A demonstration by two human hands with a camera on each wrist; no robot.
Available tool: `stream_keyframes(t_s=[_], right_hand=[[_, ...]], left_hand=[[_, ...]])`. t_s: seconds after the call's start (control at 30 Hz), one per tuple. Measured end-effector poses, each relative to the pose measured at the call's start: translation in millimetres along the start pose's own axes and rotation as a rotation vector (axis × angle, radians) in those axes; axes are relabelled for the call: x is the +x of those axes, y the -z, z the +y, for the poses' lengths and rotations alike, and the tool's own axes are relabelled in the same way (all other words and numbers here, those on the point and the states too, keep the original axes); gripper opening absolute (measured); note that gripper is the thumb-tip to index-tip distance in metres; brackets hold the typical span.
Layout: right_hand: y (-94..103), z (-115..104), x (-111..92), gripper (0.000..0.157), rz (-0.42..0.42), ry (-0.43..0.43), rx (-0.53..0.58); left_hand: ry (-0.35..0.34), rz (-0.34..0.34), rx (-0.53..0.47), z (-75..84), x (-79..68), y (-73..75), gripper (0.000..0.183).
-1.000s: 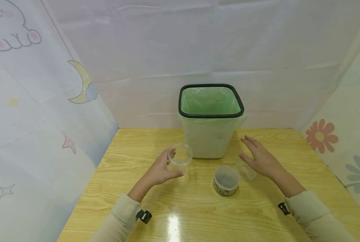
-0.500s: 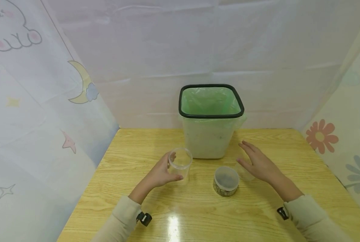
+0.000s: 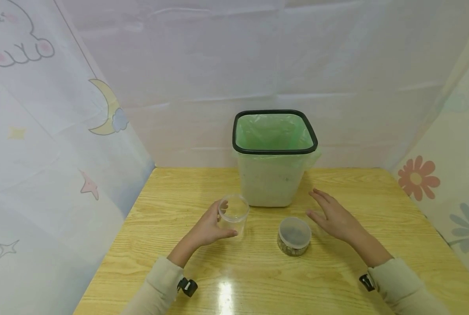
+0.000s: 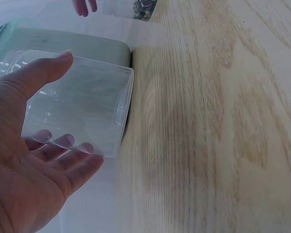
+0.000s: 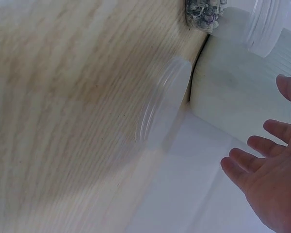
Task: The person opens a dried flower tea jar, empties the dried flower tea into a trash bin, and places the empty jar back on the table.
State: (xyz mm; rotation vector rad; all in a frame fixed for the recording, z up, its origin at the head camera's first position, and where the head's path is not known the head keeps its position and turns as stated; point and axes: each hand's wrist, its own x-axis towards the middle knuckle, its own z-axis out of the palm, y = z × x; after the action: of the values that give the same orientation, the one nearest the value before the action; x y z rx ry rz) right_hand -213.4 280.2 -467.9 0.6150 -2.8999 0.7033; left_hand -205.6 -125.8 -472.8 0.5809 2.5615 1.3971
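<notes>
A clear, empty-looking plastic jar (image 3: pixel 234 218) stands upright and uncovered on the table, left of centre. My left hand (image 3: pixel 208 228) holds it from the left, thumb on the near side and fingers round the far side, as the jar (image 4: pixel 82 97) also shows in the left wrist view. To its right sits a shorter lidded jar (image 3: pixel 293 239) with small grey bits inside. My right hand (image 3: pixel 335 222) hovers beyond that jar, fingers spread and holding nothing. Below the right hand, a translucent round lid (image 5: pixel 165 104) lies on the table; the hand mostly hides it in the head view.
A white bin (image 3: pixel 271 181) with a black rim and green liner stands right behind the two jars. The wood-grain table (image 3: pixel 254 284) ends at printed cloth (image 3: pixel 218 87) behind and at both sides.
The left hand has lowered the clear jar slightly toward the table. The right hand has drifted a little nearer and left, covering the loose lid in the head view.
</notes>
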Motion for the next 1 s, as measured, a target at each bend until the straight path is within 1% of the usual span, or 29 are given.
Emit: stream_keyframes(t_s=[0.17, 0.3, 0.67, 1.0], right_hand=[[-2.6, -1, -4, 0.07, -0.006, -0.004, 0.014], [-4.4, -2, -6, 0.07, -0.005, -0.001, 0.013], [-10.0, -3, -10, 0.07, -0.008, 0.012, 0.024], [-11.6, -11, -13, 0.07, -0.024, 0.006, 0.035]], left_hand=[[0.016, -0.005, -0.022, -1.5, -0.3, -1.6, 0.1], [0.031, -0.007, -0.016, -0.6, -1.0, -2.2, 0.099], [0.034, -0.016, -0.027, -2.1, -3.3, -4.3, 0.099], [0.036, -0.025, -0.025, -3.7, -4.2, -4.3, 0.101]])
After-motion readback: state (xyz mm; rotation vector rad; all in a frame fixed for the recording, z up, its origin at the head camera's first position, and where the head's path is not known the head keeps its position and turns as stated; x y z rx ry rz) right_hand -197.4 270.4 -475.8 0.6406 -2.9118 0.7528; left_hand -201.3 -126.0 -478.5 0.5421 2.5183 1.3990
